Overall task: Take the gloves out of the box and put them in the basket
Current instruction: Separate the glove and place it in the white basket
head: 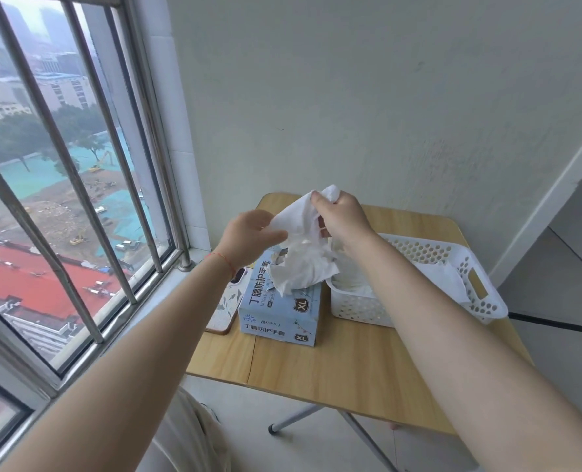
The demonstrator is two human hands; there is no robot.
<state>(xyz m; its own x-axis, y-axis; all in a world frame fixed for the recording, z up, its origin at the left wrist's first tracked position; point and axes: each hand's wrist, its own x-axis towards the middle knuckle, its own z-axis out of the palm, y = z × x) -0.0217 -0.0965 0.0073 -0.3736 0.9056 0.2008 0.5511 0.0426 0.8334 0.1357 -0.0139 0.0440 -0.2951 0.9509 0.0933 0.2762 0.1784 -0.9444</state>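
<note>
A light blue glove box [279,310] marked XL stands on the small wooden table [350,369]. A bunch of white gloves [301,253] rises from its torn top opening. My right hand [342,216] grips the upper end of the bunch above the box. My left hand [248,235] pinches the left edge of the same gloves. To the right of the box sits a white perforated basket [466,267] with white gloves [442,279] lying inside.
A phone [226,308] in a patterned case lies left of the box, near the table's edge. A barred window [78,199] runs along the left. A plain wall stands behind the table, whose folding metal legs [296,420] show below.
</note>
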